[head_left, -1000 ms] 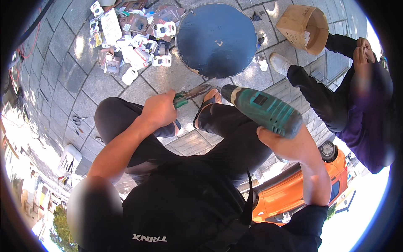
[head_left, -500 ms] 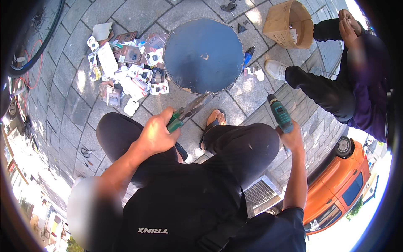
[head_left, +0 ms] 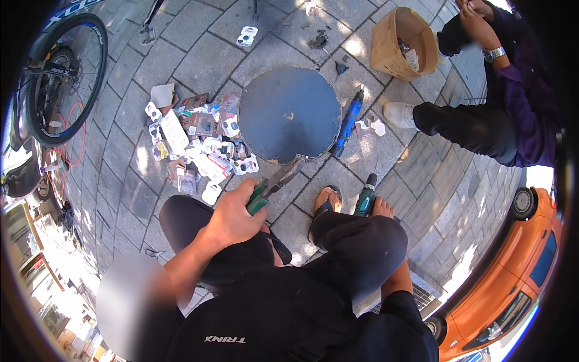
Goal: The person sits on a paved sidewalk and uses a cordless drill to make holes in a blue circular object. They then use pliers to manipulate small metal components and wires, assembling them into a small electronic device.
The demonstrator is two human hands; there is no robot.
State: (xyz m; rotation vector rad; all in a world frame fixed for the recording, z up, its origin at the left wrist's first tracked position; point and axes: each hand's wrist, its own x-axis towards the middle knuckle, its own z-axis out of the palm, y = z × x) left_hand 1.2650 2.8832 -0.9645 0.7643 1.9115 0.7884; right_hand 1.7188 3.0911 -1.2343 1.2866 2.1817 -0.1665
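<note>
My left hand (head_left: 232, 217) is closed round the green handles of a pair of pliers (head_left: 280, 176). Their jaws reach the near edge of the round dark stool-like top (head_left: 283, 111), with a small metal piece (head_left: 303, 157) at the tip; the jaws' grip on it is too small to make out. Beyond my right knee, my right hand (head_left: 383, 209) is at a green cordless drill (head_left: 365, 198), low near the paving. My knee hides the palm and the drill's handle, but the fingers curl against the tool.
Opened packages (head_left: 205, 142) lie heaped left of the round top. A blue power tool (head_left: 348, 123) lies to its right. Farther right stands a cardboard box (head_left: 395, 51), near a seated person's shoe (head_left: 399, 114). A bicycle wheel (head_left: 66, 78) is at left, an orange car (head_left: 506, 283) at right.
My right hand has lowered the drill from beside my right knee to behind it. My left hand keeps the pliers near the round top. The view has tilted, showing more of the far paving.
</note>
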